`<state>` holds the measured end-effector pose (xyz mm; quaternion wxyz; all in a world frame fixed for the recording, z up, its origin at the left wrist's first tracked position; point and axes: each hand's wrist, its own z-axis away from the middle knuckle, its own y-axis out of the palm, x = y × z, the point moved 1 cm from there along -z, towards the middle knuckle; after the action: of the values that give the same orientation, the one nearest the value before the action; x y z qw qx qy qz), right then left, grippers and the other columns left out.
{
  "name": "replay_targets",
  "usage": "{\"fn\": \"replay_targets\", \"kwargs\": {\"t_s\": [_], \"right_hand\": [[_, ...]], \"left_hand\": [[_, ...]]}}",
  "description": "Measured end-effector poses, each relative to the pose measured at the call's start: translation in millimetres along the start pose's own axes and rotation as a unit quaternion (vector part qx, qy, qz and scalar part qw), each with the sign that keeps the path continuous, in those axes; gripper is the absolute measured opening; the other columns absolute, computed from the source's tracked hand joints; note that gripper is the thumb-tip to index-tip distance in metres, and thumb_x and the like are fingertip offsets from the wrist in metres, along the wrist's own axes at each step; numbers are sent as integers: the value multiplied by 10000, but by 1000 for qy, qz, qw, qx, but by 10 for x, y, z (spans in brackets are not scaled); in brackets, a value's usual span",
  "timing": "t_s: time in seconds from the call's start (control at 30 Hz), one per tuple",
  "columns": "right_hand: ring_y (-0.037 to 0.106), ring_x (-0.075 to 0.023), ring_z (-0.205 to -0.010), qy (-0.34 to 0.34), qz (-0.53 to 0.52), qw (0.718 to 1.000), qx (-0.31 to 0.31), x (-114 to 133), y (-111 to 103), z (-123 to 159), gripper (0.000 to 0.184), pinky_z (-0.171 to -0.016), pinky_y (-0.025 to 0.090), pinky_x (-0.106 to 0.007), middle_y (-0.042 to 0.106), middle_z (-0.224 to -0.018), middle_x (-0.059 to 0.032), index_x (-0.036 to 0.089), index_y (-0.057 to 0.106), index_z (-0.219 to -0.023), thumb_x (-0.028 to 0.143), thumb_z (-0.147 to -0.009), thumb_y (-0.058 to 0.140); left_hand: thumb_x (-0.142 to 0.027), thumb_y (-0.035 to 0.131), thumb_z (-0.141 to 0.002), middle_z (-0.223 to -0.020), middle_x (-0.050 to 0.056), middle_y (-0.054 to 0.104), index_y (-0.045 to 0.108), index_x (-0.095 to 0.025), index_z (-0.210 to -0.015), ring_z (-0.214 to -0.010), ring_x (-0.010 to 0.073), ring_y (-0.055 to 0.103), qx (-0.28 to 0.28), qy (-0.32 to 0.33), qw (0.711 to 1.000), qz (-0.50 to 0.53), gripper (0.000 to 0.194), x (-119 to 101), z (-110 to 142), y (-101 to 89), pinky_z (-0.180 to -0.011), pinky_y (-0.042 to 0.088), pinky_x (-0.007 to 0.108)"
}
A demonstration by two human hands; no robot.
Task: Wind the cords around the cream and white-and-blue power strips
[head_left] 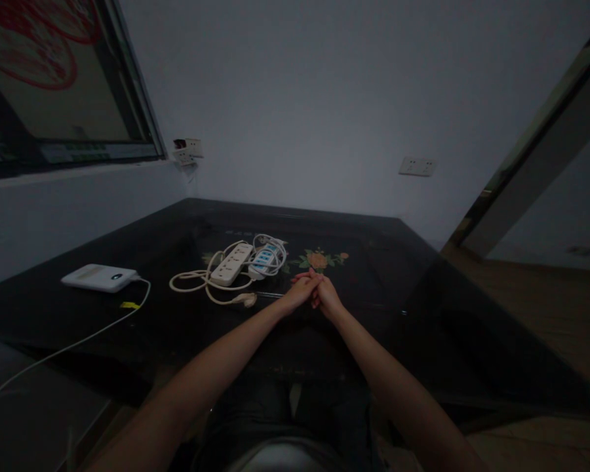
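In the head view, the left hand [299, 293] and right hand [329, 298] are clasped together at the bench [413, 282], gripping no object, so this looks like a pause; handling anything would first call for parting them. The white strip [231, 264] and blue strip [264, 260] lie side by side just left of them. The dark, glossy bench, bearing a painted flower [317, 260] and, farther left, a white box [96, 278], stands by a pale wall [314, 118] with sockets [417, 166].

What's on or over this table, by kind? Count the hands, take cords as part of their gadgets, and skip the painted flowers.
Power strips: 2
White gadget: 1
Yellow bit: 1
Hands: 2
Total: 6
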<state>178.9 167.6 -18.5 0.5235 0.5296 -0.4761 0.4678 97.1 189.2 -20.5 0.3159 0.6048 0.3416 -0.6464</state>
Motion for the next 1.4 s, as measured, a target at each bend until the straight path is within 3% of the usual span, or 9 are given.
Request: {"fn": "replay_targets", "kwargs": {"t_s": [1.03,1.4], "right_hand": [[345,-42,-258,8,-10,1000,-1,20,10,28,559,-232,277,-162,702,-634,-71,121,686,-896,634,-804,485],[337,-33,-263,30,-67,997,-19,31,58,99,523,-220,251,-162,724,-738,-97,126,674,-884,614,-821,495]], "left_hand": [[-714,394,-795,-377,-26,467,402,-180,-486,-336,94,463,-18,1,1000,7,616,-51,34,41,-406,379,214],[-641,390,-851,-383,-29,478,400,-181,-497,-334,90,462,-23,-16,1000,-5,580,-114,126,71,-402,377,207]]}}
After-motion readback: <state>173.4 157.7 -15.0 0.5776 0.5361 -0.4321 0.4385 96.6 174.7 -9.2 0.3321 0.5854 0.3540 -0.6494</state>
